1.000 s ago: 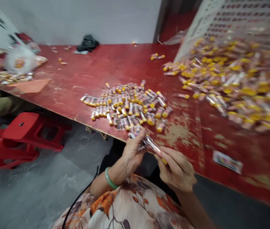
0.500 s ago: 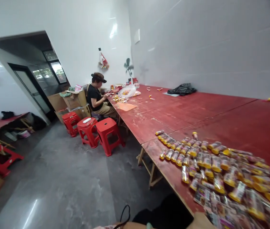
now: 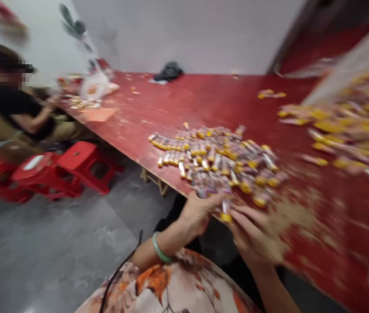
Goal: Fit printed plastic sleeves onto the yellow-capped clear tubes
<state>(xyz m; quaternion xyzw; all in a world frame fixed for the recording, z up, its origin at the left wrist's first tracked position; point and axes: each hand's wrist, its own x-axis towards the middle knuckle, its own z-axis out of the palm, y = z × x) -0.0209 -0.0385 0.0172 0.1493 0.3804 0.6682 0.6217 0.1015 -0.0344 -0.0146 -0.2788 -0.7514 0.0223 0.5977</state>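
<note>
At the near table edge, a small clear packet with a yellow end [image 3: 226, 211] is between my two hands. My left hand [image 3: 197, 212], with a green bangle on its wrist, is closed with its thumb against the packet's upper part. My right hand [image 3: 252, 230] has its fingertips closed at the packet's lower side. Just beyond my left hand, printed clear packets [image 3: 208, 184] lie flat at the table's edge. A spread of similar yellow-ended packets [image 3: 217, 152] covers the table beyond, some in neat rows. Blur hides the packets' contents.
The red table [image 3: 158, 104] runs along the wall. A large heap of yellow-ended packets [image 3: 350, 126] lies to the right. A black plastic bag [image 3: 168, 71] sits at the back. A co-worker [image 3: 14, 95] sits at the far left end, near red stools [image 3: 83, 163].
My view has swung right. Both hands and the packet between them now show, along with the heap on the right. The co-worker and stools have shifted left in the picture.
</note>
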